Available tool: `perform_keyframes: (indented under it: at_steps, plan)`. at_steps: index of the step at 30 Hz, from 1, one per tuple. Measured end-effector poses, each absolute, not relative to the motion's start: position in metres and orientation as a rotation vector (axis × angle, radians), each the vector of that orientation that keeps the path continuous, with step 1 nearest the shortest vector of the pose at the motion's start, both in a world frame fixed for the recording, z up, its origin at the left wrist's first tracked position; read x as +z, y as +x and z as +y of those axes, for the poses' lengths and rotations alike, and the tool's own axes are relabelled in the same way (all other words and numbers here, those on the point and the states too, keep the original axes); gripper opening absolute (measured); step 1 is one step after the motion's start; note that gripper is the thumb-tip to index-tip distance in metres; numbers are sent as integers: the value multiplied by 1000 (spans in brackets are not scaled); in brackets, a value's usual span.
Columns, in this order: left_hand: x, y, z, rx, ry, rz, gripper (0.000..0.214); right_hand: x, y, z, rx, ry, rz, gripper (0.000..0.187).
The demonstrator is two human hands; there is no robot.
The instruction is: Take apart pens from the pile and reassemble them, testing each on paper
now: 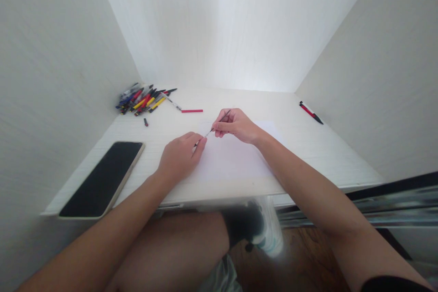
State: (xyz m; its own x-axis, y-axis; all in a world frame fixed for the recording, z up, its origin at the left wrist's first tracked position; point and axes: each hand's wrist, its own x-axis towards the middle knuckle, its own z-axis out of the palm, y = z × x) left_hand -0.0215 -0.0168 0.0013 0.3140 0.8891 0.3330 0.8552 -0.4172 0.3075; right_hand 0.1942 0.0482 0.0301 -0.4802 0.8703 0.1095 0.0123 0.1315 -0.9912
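Above a white sheet of paper (236, 159), my right hand (236, 125) pinches a thin dark pen refill (225, 116) slanting down to the left. My left hand (181, 153) rests at the sheet's left edge, thumb and fingers closed on a small pen part (195, 145) with a dark end; most of it is hidden. The refill's lower end meets a pale, thin bit between the two hands, too small to make out. Beyond them lies a loose red pen barrel (192, 111). A small black and red pen piece (146, 122) sits further left.
Many pens lie in a pile (140, 99) at the back left, against the side wall. A phone (102, 180) lies at the front left edge. Two pens (310, 112) rest at the right by the wall. White panels enclose the desk (164, 123) on three sides.
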Motion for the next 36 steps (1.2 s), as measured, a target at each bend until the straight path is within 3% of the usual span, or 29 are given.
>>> perform_keyframes:
  at_steps: [12,16,20,24,26,31,36]
  plan:
    - [1,-22,-17,651,2536,1564,47,23,193,46,1515,-817,-1934,26]
    - [0,-23,-16,703,2546,1519,49,22,197,51,1553,-849,-1837,43]
    - [-2,-23,-15,712,2555,1505,50,23,198,56,1545,-898,-1658,73]
    - [0,-23,-16,706,2584,1482,50,23,194,54,1583,-939,-1677,79]
    - [0,-23,-16,737,2572,1465,49,24,192,51,1618,-927,-1643,74]
    - [0,-23,-17,818,2516,1509,47,26,190,46,1690,-853,-1624,41]
    - [-2,-23,-15,837,2485,1529,45,23,187,44,1663,-864,-1668,27]
